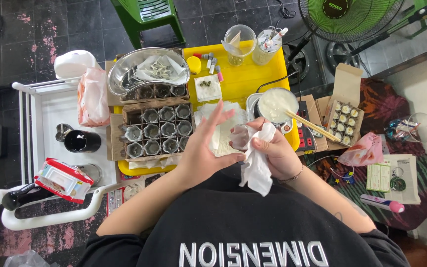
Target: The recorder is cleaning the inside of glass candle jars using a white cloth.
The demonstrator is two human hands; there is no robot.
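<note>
Right hand (273, 151) pinches a white tissue (257, 168) around a small clear glass cup (240, 137), near the yellow tray (245, 79). Left hand (204, 151) fingers spread open, touching the cup. Tissue soft and light; cup likely fragile and slippery, best gripped by its sides.

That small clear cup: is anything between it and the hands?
Only the white tissue. The right hand holds it against the small clear cup; the left hand touches the cup directly.
</note>
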